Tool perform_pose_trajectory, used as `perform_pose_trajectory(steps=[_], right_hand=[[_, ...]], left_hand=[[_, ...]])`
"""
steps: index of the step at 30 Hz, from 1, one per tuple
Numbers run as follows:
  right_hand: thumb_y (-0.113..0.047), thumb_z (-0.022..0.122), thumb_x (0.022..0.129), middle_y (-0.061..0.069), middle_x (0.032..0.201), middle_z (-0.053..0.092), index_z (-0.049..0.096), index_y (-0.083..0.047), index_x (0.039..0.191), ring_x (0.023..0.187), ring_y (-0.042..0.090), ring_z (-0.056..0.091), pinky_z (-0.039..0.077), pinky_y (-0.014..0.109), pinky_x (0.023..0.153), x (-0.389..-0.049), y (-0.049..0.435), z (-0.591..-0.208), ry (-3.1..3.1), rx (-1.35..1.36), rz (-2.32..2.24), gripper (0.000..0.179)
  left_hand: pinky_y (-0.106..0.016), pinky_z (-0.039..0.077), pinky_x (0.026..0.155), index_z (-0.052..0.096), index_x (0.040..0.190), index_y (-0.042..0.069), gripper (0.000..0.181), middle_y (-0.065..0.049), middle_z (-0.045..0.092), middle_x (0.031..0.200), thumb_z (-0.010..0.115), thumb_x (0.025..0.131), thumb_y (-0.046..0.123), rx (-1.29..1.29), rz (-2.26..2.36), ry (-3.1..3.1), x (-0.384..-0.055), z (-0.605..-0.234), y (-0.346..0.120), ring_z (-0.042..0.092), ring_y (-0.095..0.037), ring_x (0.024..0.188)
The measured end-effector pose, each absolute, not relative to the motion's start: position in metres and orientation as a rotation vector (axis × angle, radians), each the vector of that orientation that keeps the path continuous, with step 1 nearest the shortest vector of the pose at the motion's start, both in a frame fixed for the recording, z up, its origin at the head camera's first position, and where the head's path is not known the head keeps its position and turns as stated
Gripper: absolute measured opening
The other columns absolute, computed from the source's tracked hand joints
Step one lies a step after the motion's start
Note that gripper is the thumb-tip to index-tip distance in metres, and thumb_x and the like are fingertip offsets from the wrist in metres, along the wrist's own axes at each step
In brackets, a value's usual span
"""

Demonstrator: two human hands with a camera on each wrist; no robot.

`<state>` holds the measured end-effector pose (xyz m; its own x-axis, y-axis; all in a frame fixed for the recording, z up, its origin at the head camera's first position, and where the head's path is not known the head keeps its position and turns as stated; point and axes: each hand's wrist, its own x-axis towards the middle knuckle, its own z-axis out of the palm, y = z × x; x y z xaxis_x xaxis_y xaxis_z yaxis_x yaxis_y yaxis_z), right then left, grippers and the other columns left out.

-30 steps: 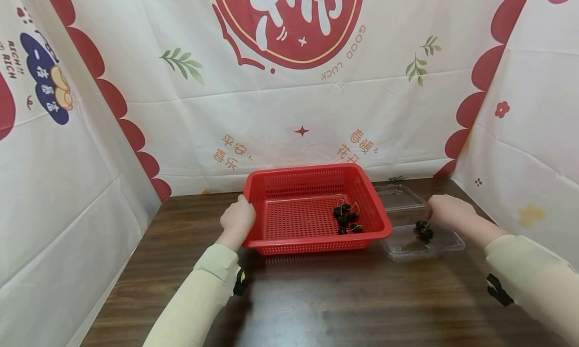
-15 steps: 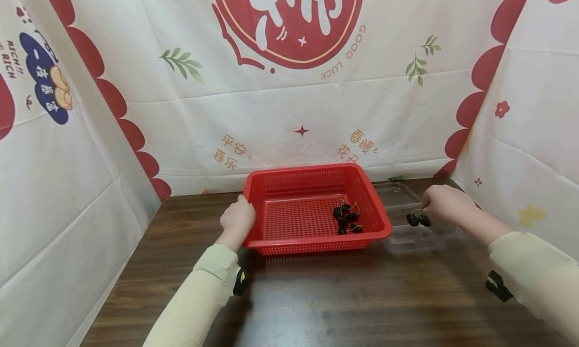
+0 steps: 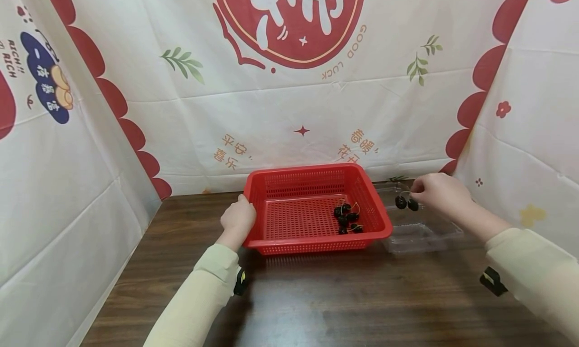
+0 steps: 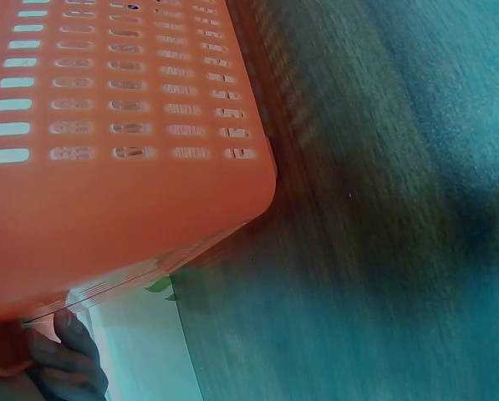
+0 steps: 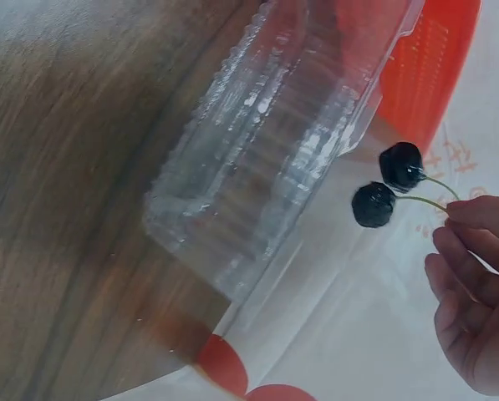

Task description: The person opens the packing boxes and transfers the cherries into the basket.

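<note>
My right hand [image 3: 443, 193] pinches the thin stems of two dark cherries [image 3: 400, 202], which hang above a clear plastic clamshell box [image 3: 420, 239]. In the right wrist view, the thumb and a fingertip meet on the green stems [image 5: 420, 200], and both cherries [image 5: 373, 205] dangle apart from the box [image 5: 241, 167]. My left hand [image 3: 238, 219] grips the left rim of a red plastic basket [image 3: 312, 243]. Curled fingers [image 4: 69, 355] show under that rim in the left wrist view. Several more dark cherries [image 3: 342, 220] lie in the basket's right part.
The box stands right beside the basket on a dark wooden table [image 3: 316, 296], its lid half [image 3: 398, 188] folded back toward the rear. A printed white cloth [image 3: 289, 110] closes off the back and both sides.
My right hand has lifted the two cherries out of the plastic box and moved up and left toward the basket. The left hand stays on the basket rim.
</note>
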<state>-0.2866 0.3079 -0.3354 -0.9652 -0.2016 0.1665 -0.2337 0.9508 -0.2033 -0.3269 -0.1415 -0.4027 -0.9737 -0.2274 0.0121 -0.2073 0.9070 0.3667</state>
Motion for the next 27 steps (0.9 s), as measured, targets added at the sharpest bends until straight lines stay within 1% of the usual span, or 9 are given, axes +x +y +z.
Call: perform_pose_trajectory(steps=[3, 10, 14, 20, 27], right_hand=[[-0.013, 0.068, 0.086, 0.002, 0.073, 0.066, 0.073, -0.005, 0.089, 0.062, 0.017, 0.055, 0.050, 0.041, 0.058, -0.287, 0.302, -0.333, -2.919, 0.342, 0.304, 0.010], [-0.010, 0.067, 0.086, 0.000, 0.065, 0.059, 0.071, -0.007, 0.085, 0.058, 0.018, 0.049, 0.041, 0.034, 0.050, -0.291, 0.289, -0.330, -2.785, 0.394, 0.273, 0.005], [-0.010, 0.072, 0.084, 0.003, 0.068, 0.063, 0.071, -0.005, 0.088, 0.058, 0.018, 0.051, 0.044, 0.036, 0.051, -0.295, 0.280, -0.331, -2.687, 0.450, 0.260, 0.006], [-0.009, 0.073, 0.081, 0.003, 0.069, 0.064, 0.071, -0.006, 0.084, 0.059, 0.017, 0.054, 0.046, 0.038, 0.052, -0.300, 0.265, -0.335, -2.584, 0.503, 0.227, 0.004], [-0.012, 0.074, 0.084, 0.002, 0.071, 0.065, 0.074, -0.007, 0.086, 0.062, 0.017, 0.056, 0.049, 0.038, 0.055, -0.301, 0.247, -0.342, -2.618, 0.538, 0.266, 0.006]], left_hand=[[-0.045, 0.052, 0.058, 0.048, 0.129, -0.001, 0.041, -0.018, 0.064, 0.084, 0.047, 0.101, 0.028, 0.345, -0.571, -3.013, -0.326, -0.402, -0.142, 0.062, -0.028, 0.070], [-0.045, 0.051, 0.058, 0.049, 0.127, -0.001, 0.040, -0.018, 0.064, 0.083, 0.047, 0.101, 0.029, 0.340, -0.571, -3.009, -0.326, -0.402, -0.142, 0.062, -0.028, 0.069], [-0.045, 0.051, 0.058, 0.049, 0.127, -0.001, 0.040, -0.017, 0.064, 0.083, 0.047, 0.101, 0.029, 0.336, -0.574, -3.008, -0.326, -0.402, -0.142, 0.062, -0.028, 0.070], [-0.045, 0.051, 0.059, 0.049, 0.127, -0.001, 0.040, -0.018, 0.064, 0.084, 0.047, 0.101, 0.029, 0.334, -0.580, -3.007, -0.326, -0.402, -0.142, 0.062, -0.028, 0.070], [-0.046, 0.051, 0.059, 0.050, 0.127, -0.001, 0.040, -0.018, 0.064, 0.083, 0.047, 0.101, 0.029, 0.339, -0.583, -3.006, -0.325, -0.401, -0.142, 0.062, -0.029, 0.070]])
